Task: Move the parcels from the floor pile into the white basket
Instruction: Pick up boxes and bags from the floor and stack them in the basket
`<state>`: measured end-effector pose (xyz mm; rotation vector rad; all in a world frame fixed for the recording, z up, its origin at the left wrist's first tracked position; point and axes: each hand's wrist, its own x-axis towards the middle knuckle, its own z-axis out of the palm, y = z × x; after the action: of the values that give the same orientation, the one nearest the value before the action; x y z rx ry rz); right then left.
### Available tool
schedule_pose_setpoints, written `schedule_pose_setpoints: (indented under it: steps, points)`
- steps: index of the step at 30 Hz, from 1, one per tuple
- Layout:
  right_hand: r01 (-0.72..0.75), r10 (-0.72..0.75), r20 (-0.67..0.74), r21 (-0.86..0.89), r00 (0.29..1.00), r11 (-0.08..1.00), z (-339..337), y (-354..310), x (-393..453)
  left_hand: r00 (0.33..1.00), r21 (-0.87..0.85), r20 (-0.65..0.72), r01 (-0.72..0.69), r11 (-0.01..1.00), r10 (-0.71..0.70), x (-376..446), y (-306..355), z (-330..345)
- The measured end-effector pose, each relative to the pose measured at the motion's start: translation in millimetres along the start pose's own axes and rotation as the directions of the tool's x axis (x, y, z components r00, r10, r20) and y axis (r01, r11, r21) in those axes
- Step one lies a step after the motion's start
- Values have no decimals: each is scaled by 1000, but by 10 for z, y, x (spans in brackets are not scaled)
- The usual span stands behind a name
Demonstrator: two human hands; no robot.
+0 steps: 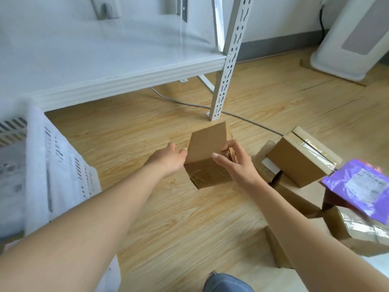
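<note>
Now the brown cardboard box (pixel 207 157) is between both hands, right hand (pixel 233 163) curled round it, left hand (pixel 168 158) flat against it, white plastic basket (pixel 52 157) to the left.

Shelf rack (pixel 229 60) — floor cable (pixel 185 103) beneath.

Both arms are bare and stretched forward and down, coming in from the bottom corners and angling toward each other. Left hand (pixel 168 159) is back-up, fingers pretty much straight, tips pushed against the left side of the cardboard box (pixel 207 148). Right hand (pixel 235 163) is on the opposite side, wrist bent a bit inward, thumb laid across the near face and the other fingers curled over the box's right edge. So the box sits squeezed between the two hands, forearms making a rough V.
</note>
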<state>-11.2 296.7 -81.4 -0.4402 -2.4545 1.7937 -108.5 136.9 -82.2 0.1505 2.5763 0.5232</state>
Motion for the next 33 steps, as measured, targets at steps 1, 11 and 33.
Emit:
schedule_pose_setpoints:
  steps: [1,11,33]
  points:
    - [7,-7,3,119,1000,993,-6,-133,-77,1000,-52,-14,10,999,-10,-100,10,-97]
    - [-94,-8,164,600,986,794,36,-1214,-907,999,-621,34,44,783,-29,-1384,-236,-1031]
    - [-72,-85,508,282,857,957,1814,-2373,-1817,918,-690,-336,-392,608,211,-2901,-1795,-2029]
